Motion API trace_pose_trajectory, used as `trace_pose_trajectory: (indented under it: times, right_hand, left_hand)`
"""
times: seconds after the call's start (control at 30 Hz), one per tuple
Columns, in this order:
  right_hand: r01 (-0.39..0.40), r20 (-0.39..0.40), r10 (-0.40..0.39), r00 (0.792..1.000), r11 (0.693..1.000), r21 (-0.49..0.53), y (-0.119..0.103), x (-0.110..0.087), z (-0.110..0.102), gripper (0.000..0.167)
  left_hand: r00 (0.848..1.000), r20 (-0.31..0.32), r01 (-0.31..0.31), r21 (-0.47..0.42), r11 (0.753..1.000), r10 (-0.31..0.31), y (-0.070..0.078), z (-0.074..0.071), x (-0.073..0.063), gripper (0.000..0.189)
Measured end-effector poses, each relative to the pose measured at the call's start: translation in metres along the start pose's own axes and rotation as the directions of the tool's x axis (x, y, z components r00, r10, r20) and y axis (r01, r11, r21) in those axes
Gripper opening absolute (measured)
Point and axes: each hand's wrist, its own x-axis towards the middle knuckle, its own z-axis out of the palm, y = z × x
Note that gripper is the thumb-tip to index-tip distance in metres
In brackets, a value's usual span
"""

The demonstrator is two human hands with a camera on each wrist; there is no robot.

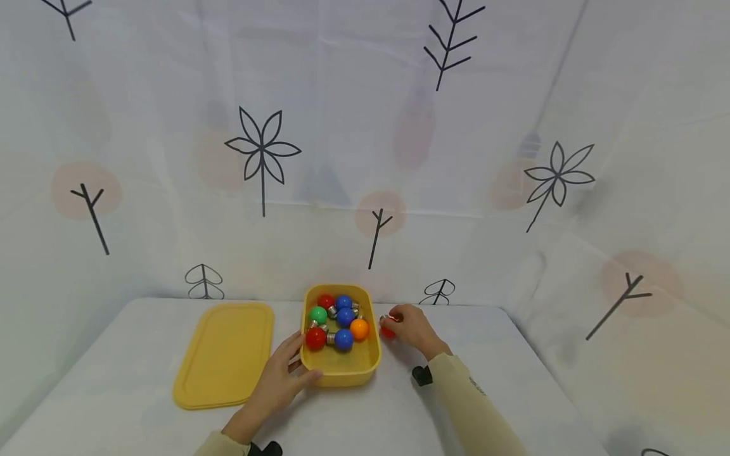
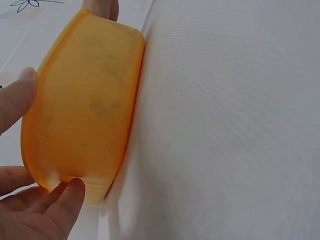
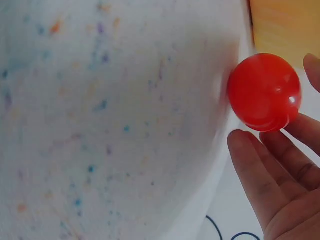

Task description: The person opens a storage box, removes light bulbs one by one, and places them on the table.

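Positions are read from the head view, with 12 o'clock at the table's far side. An open yellow box [image 1: 339,380] stands upright on the white table [image 1: 371,421]. Seven toy bulbs lie inside: a red bulb [image 1: 326,302] at 11 o'clock, a green bulb [image 1: 317,315] at 10, an orange bulb [image 1: 359,329] towards 2, with three blue and one further red.

The left hand [image 1: 279,380], at the box's 8 o'clock corner, is spread around it: thumb at the near rim, fingers against the side wall. The right hand [image 1: 416,330], at 3 o'clock, is drawn in narrow and holds a loose red bulb [image 1: 388,331] just outside the box (whether that bulb touches the table cannot be told).

A flat yellow lid [image 1: 228,354] lies at 9 o'clock, apart from the box. A pale backdrop [image 1: 342,145] printed with leaf and flower outlines hangs at 12 o'clock.
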Motion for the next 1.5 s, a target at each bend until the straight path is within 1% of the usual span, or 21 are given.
trace_pose_trajectory:
  times: [0.1, 0.17, 0.27, 0.33, 0.43, 0.63, 0.7, 0.83, 0.93, 1.13, 1.27, 1.33, 1.5]
  right_hand:
    - [-0.006, -0.019, 0.006, 1.0, 1.0, -0.006, 0.0, 0.0, -0.002, 0.038]
    - [-0.009, -0.028, 0.009, 1.0, 1.0, -0.008, -0.001, -0.001, -0.003, 0.041]
    - [-0.019, -0.044, 0.019, 0.999, 1.0, 0.007, -0.003, -0.003, -0.006, 0.041]
    - [-0.005, -0.061, 0.006, 0.998, 1.0, 0.019, -0.006, -0.004, -0.008, 0.04]
    - [0.03, -0.079, -0.028, 0.996, 0.999, 0.029, -0.013, -0.005, -0.011, 0.04]
    - [0.156, -0.083, -0.154, 0.985, 0.988, 0.019, -0.029, -0.008, -0.015, 0.041]
    - [0.185, -0.072, -0.183, 0.98, 0.982, 0.03, -0.036, -0.01, -0.016, 0.039]
    - [0.202, -0.04, -0.201, 0.979, 0.979, 0.032, -0.047, -0.013, -0.015, 0.04]
    - [0.238, -0.015, -0.238, 0.971, 0.971, 0.02, -0.053, -0.015, -0.013, 0.042]
    - [0.332, 0.045, -0.332, 0.942, 0.943, 0.017, -0.062, -0.017, -0.005, 0.044]
    - [0.37, 0.08, -0.37, 0.926, 0.929, 0.01, -0.069, -0.017, 0.002, 0.045]
    - [0.371, 0.102, -0.369, 0.924, 0.929, -0.001, -0.073, -0.017, 0.005, 0.045]
    - [0.334, 0.161, -0.324, 0.932, 0.942, -0.042, -0.081, -0.02, 0.013, 0.047]
  left_hand:
    - [1.0, 0.0, 0.006, 0.001, 1.0, -0.006, 0.0, 0.0, 0.0, 0.081]
    - [1.0, 0.001, -0.001, 0.003, 1.0, 0.001, 0.001, 0.0, 0.0, 0.08]
    - [1.0, 0.002, -0.003, 0.007, 1.0, 0.003, 0.001, -0.001, 0.0, 0.081]
    - [1.0, 0.003, -0.003, 0.009, 1.0, 0.003, 0.0, -0.001, 0.0, 0.081]
    - [1.0, 0.001, 0.002, 0.005, 1.0, -0.002, 0.0, -0.001, 0.0, 0.081]
    - [1.0, 0.001, 0.017, -0.005, 1.0, -0.017, 0.0, 0.0, 0.0, 0.082]
    - [1.0, 0.003, 0.021, -0.004, 1.0, -0.021, 0.0, -0.001, -0.001, 0.083]
    - [1.0, 0.002, 0.017, -0.007, 1.0, -0.017, 0.0, -0.001, -0.001, 0.084]
    - [1.0, 0.002, 0.013, -0.011, 1.0, -0.012, 0.0, -0.001, 0.0, 0.085]
    - [1.0, 0.001, -0.007, -0.005, 1.0, 0.007, -0.002, -0.001, 0.0, 0.083]
    - [1.0, -0.002, -0.013, -0.009, 1.0, 0.013, -0.002, -0.001, 0.0, 0.082]
    - [1.0, -0.002, -0.01, -0.011, 1.0, 0.01, -0.002, -0.001, 0.0, 0.082]
    - [1.0, -0.005, -0.024, -0.011, 1.0, 0.024, -0.004, -0.001, 0.0, 0.081]
